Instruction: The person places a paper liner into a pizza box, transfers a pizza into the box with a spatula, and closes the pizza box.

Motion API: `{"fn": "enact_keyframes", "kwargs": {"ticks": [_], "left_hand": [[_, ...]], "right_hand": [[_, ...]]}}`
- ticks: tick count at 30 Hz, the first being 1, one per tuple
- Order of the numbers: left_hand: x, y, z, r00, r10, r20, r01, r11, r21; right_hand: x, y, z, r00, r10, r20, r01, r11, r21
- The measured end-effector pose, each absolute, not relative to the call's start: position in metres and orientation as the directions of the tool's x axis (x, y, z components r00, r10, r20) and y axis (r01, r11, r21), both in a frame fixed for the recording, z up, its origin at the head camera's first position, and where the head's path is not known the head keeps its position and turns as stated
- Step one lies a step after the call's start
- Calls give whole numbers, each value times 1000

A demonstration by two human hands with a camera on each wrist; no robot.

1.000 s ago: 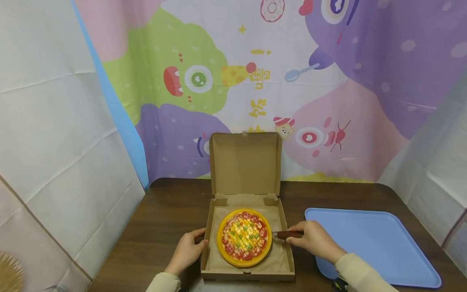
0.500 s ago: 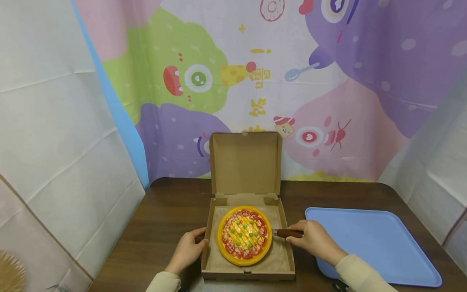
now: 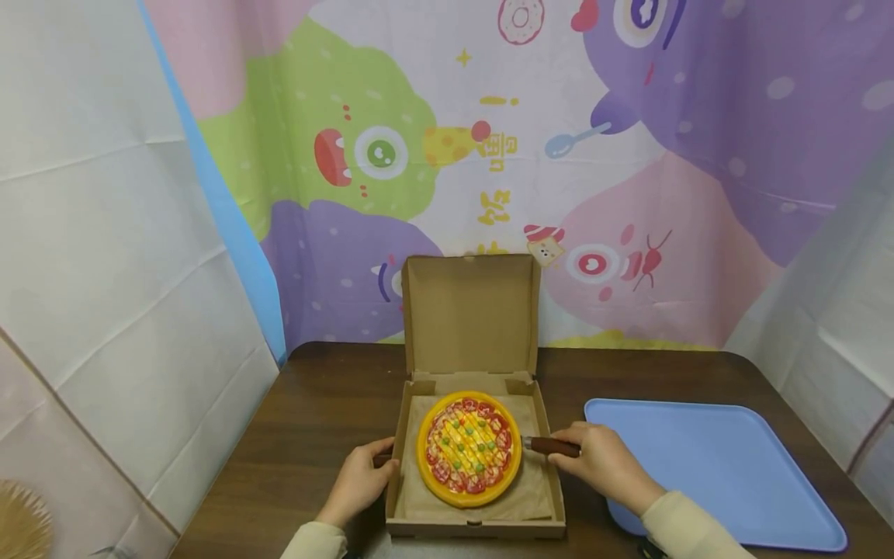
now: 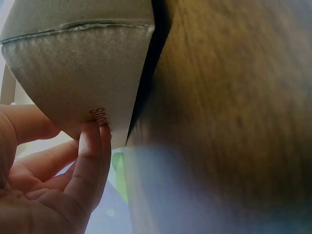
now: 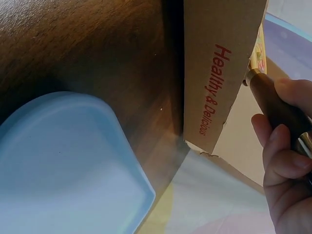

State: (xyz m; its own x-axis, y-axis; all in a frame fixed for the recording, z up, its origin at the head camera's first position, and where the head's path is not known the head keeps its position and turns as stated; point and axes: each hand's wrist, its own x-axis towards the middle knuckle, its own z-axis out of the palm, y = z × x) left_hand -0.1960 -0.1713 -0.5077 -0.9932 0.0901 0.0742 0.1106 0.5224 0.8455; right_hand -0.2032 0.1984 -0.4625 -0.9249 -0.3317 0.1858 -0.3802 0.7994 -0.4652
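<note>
A toy pizza (image 3: 469,449) with a yellow crust, red slices and green dots lies in an open cardboard pizza box (image 3: 475,529). My right hand (image 3: 604,461) grips the brown wooden handle of a pizza server (image 3: 555,446) over the box's right wall. The server's metal neck meets the pizza's right edge, and its blade is hidden. At the box's left wall, my left hand (image 3: 358,476) holds the cardboard between thumb and fingers. In the left wrist view, fingertips (image 4: 90,134) touch the outer side of the wall.
A light blue tray (image 3: 726,473) lies on the dark wooden table (image 3: 307,419), right of the box. The raised box lid (image 3: 471,314) stands upright at the back, before a cartoon-printed curtain (image 3: 489,155). Brown paper (image 3: 538,497) lines the box.
The pizza has shifted slightly toward the back of the box. Both hands keep their places, the right still holding the server's handle.
</note>
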Motion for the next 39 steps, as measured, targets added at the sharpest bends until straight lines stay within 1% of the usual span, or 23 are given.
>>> {"fn": "enact_keyframes", "kwargs": {"ticks": [17, 31, 39], "left_hand": [[-197, -172, -509, -993, 96, 74, 114, 524, 844], [-195, -173, -509, -994, 91, 62, 100, 503, 858], [-194, -173, -509, -995, 84, 49, 83, 470, 878]], "right_hand": [[-210, 200, -467, -921, -277, 275, -376, 817, -437], [-217, 202, -468, -935, -253, 248, -342, 831, -440], [-220, 202, -468, -928, -245, 280, -349, 835, -425]]}}
